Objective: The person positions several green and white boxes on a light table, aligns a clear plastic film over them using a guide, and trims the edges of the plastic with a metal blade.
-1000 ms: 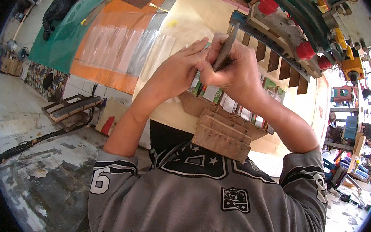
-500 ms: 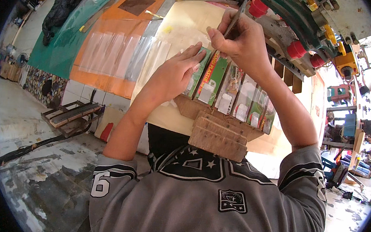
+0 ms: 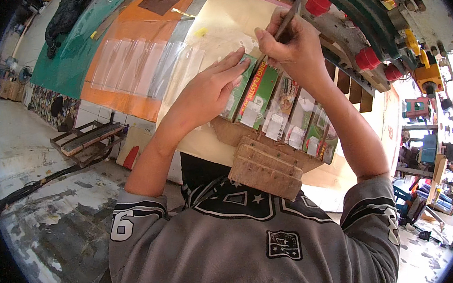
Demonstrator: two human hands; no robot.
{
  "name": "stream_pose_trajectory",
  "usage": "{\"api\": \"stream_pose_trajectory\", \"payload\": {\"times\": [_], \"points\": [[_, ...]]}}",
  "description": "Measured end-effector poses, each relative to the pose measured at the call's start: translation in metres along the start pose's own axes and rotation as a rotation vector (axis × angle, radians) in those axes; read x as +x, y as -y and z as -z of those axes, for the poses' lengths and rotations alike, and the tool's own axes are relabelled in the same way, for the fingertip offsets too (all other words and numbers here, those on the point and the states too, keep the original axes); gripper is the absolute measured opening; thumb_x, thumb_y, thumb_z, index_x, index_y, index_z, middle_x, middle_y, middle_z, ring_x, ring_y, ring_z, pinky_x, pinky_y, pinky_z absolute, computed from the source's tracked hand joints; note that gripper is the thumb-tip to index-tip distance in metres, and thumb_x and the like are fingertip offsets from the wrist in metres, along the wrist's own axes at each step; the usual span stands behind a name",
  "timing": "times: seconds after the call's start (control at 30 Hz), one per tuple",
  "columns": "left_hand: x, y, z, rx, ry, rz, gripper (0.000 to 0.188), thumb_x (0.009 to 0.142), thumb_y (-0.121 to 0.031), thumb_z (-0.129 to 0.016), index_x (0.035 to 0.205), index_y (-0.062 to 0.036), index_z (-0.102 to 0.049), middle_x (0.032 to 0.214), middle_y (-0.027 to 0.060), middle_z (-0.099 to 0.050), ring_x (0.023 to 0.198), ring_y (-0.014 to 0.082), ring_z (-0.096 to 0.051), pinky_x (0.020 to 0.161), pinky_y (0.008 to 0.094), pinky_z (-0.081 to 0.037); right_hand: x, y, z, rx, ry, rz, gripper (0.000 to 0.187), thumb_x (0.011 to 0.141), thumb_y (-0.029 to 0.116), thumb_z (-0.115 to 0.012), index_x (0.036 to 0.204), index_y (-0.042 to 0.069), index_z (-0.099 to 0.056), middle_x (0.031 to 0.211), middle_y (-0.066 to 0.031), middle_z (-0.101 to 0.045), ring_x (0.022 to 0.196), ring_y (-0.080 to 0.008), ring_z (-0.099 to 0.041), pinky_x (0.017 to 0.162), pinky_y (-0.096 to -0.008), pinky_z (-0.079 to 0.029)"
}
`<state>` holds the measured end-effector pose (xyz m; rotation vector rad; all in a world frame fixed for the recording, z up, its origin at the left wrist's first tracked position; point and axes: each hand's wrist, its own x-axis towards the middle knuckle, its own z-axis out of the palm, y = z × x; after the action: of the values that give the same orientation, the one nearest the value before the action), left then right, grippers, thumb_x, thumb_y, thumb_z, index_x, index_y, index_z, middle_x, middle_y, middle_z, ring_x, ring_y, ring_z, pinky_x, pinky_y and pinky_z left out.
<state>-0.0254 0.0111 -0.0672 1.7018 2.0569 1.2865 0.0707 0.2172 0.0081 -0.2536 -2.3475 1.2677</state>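
One thin strip (image 3: 289, 18) pinched between thumb and fingers of the right hand (image 3: 296, 51) | left hand (image 3: 207, 95), fingers extended, nearly together, over the leftmost of at least five packets (image 3: 258, 97) in a row; hands hide some upper ends | one wooden block (image 3: 266, 168) nearer the torso (image 3: 209, 254) | three red knobs (image 3: 367, 59) to the right

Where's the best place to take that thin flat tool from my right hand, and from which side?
Probably the free end of the thin flat tool, coming from the far side: that end juts away beyond the right hand, which covers much of the rest. A pinch across its flat faces should suit so narrow a strip. A red knob appears close by.
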Motion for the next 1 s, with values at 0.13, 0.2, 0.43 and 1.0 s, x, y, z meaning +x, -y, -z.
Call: {"api": "stream_pose_trajectory", "payload": {"times": [0.13, 0.2, 0.43, 1.0], "points": [[-0.001, 0.001, 0.000, -0.012, -0.001, 0.005, 0.044, 0.107, -0.008, -0.055, 0.150, -0.0023, -0.061, 0.164, 0.0196, -0.050, 0.147, 0.0400, -0.053, 0.120, 0.0460, -0.046, -0.003, 0.018, -0.001, -0.047, -0.007, 0.047, 0.033, 0.093, 0.026, -0.083, 0.089, 0.002, -0.060, 0.072, -0.0031, -0.064, 0.063, -0.0089, -0.060, 0.060, -0.0278, -0.051], [0.000, -0.003, 0.001, -0.025, -0.005, 0.017, 0.045, 0.105, -0.006, -0.055, 0.150, -0.0027, -0.061, 0.164, 0.0185, -0.051, 0.147, 0.0396, -0.053, 0.120, 0.0461, -0.047, -0.011, 0.026, -0.003, 0.027, -0.007, -0.009, 0.039, 0.086, 0.030, -0.086, 0.093, -0.003, -0.066, 0.074, -0.0105, -0.068, 0.070, -0.0132, -0.059, 0.070, -0.0352, -0.056], [-0.002, 0.000, 0.003, -0.022, 0.009, 0.016, 0.046, 0.100, -0.002, -0.058, 0.146, -0.0038, -0.064, 0.163, 0.0143, -0.053, 0.144, 0.0379, -0.056, 0.114, 0.0448, -0.052, -0.027, 0.033, -0.014, -0.110, 0.018, 0.028, 0.039, 0.089, 0.028, -0.087, 0.080, 0.006, -0.056, 0.069, 0.0051, -0.056, 0.068, -0.0030, -0.050, 0.062, -0.0220, -0.043], [-0.002, 0.004, -0.001, -0.058, -0.033, -0.011, 0.044, 0.098, 0.000, -0.060, 0.141, -0.0048, -0.066, 0.162, 0.0163, -0.053, 0.142, 0.0401, -0.056, 0.116, 0.0474, -0.050, -0.038, 0.047, -0.013, -0.147, 0.020, 0.008, 0.037, 0.082, 0.031, -0.087, 0.083, 0.002, -0.065, 0.068, -0.0076, -0.065, 0.064, -0.0090, -0.057, 0.063, -0.0319, -0.054]]}}
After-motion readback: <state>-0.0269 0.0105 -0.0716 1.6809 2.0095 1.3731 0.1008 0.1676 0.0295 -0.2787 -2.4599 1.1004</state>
